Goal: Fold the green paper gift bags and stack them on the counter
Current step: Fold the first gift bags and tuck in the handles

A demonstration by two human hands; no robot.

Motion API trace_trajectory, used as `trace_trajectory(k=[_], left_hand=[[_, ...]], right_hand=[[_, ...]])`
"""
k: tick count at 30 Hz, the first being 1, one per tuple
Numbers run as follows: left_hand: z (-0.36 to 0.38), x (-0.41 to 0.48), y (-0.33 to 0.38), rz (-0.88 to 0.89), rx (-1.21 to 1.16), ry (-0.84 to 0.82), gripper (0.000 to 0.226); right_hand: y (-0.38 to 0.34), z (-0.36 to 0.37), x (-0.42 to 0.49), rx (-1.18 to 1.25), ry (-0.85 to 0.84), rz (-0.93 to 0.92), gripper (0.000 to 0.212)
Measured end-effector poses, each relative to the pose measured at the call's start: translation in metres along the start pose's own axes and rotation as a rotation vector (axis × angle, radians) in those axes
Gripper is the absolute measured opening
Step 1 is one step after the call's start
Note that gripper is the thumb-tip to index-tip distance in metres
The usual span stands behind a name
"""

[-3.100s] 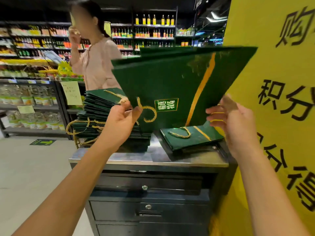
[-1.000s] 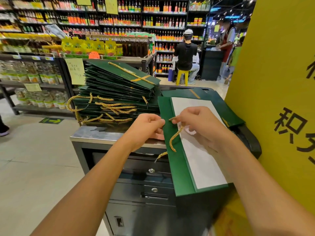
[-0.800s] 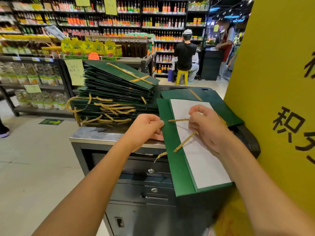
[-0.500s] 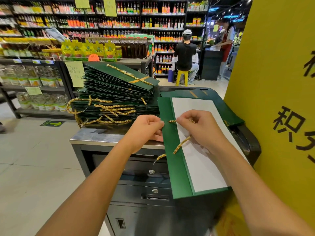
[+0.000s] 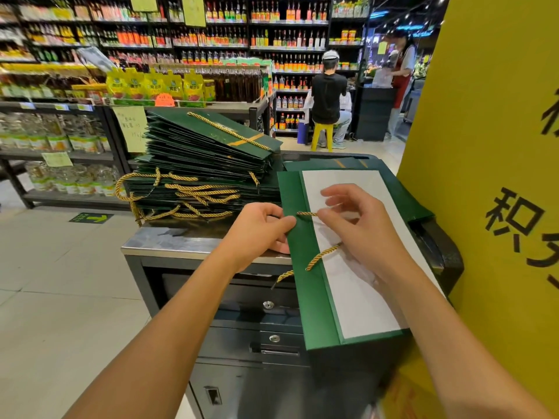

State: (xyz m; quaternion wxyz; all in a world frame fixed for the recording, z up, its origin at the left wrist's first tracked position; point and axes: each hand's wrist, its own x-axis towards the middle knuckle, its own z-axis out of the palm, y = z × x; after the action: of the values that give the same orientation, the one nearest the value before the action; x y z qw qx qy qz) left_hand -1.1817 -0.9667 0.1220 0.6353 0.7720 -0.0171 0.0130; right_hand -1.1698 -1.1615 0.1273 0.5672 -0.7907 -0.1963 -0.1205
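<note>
A tall yellow board with black characters (image 5: 484, 131) fills the right side. Across the back run supermarket shelves of bottles and packets (image 5: 230, 34), and a person in a black shirt (image 5: 328, 95) sits on a yellow stool (image 5: 322, 136) in the aisle.

In front stands a grey metal cabinet with locked drawers; its steel top is the surface (image 5: 169, 240). On the left part of that surface lies a high stack of folded green paper gift bags (image 5: 205, 164), with their gold rope loops spilling out at the near side.

Just to the right of the stack lies a flat green paper gift bag (image 5: 311, 313), its near end overhanging the front edge of the surface. A white rectangular panel (image 5: 357, 297) covers most of its upper face. More green bags (image 5: 419, 208) show beneath it on the right.

The left hand (image 5: 257, 234) grips the flat bag's left edge, its fingers (image 5: 284, 222) curled tight, the thumb tip on the green margin. The right hand (image 5: 363, 234) hovers over the white panel. Its thumb and one finger pinch a gold twisted rope handle (image 5: 322, 257), while its other fingers are lifted and loosely spread.

A short stretch of the rope runs taut between the two hands. The rest slants down across the green margin, and its frayed end hangs past the bag's left edge.
</note>
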Motion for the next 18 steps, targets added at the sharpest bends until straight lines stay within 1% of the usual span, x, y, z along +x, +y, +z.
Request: trace_trajectory(k=[1,4,5,6,7,9,11,13,16,18], left_hand=[[0.0,0.0,0.0,-0.002,-0.01,0.002,0.011],[0.0,0.001,-0.001,0.011,-0.006,-0.002,0.013],[0.0,0.001,-0.001,0.016,-0.003,-0.001,0.012],[0.001,0.0,-0.001,0.021,-0.002,-0.001,0.012],[0.001,0.0,-0.001,0.024,0.002,-0.009,0.012],[-0.001,-0.002,-0.001,0.038,0.016,-0.06,0.017],[-0.003,-0.004,-0.002,0.068,0.049,-0.106,0.028],[-0.004,-0.004,-0.003,0.096,0.07,-0.124,0.032],[-0.003,-0.005,-0.004,0.107,0.067,-0.124,0.034],[-0.003,-0.005,-0.004,0.106,0.065,-0.116,0.034]], right_hand=[[-0.001,-0.003,-0.005,-0.012,-0.052,-0.021,0.022],[-0.001,-0.013,-0.017,-0.088,-0.385,-0.013,0.03],[0.002,-0.015,-0.018,-0.153,-0.451,-0.032,0.03],[0.006,-0.014,-0.018,-0.211,-0.462,-0.065,0.026],[0.009,-0.013,-0.018,-0.238,-0.441,-0.087,0.021],[0.014,-0.01,-0.016,-0.207,-0.391,-0.098,0.013],[0.018,-0.009,-0.016,-0.162,-0.385,-0.084,0.011],[0.019,-0.011,-0.017,-0.104,-0.383,-0.05,0.011],[0.018,-0.013,-0.017,0.088,-0.316,0.005,0.009],[0.021,-0.018,-0.016,0.301,-0.183,0.058,0.002]])
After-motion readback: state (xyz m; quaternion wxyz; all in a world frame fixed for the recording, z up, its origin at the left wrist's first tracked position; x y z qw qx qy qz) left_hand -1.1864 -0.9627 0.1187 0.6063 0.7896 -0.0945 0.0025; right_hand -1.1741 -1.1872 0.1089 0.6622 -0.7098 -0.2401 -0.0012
